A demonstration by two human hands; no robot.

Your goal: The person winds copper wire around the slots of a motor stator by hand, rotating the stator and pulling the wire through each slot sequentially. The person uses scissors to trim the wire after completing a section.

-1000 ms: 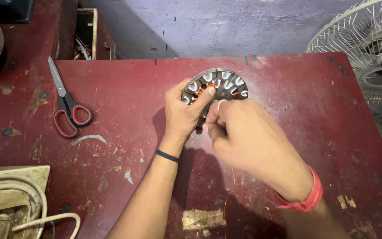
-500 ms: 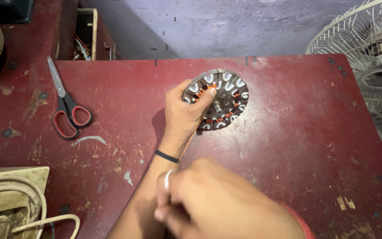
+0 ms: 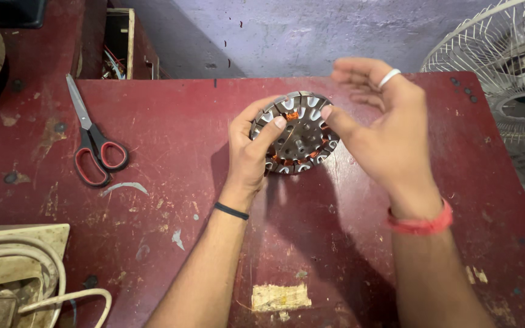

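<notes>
A round metal stator [image 3: 299,136] with slotted teeth and copper windings lies on the red table [image 3: 171,182]. My left hand [image 3: 251,149] grips its left rim, thumb pressed on the top face. My right hand [image 3: 384,124], with a white ring and a red wrist thread, hovers at the stator's right edge; its thumb tip touches the rim while the other fingers are spread above, holding nothing that I can see.
Red-handled scissors [image 3: 92,146] lie at the left. A pale box with a white cable [image 3: 25,273] sits at the lower left corner. A white fan cage [image 3: 505,79] stands at the right, past the table's edge. A wooden crate [image 3: 120,42] is at the back.
My right hand pulled back toward me from the stator, then returned up to its right edge with fingers spread. My left hand kept its hold on the stator.
</notes>
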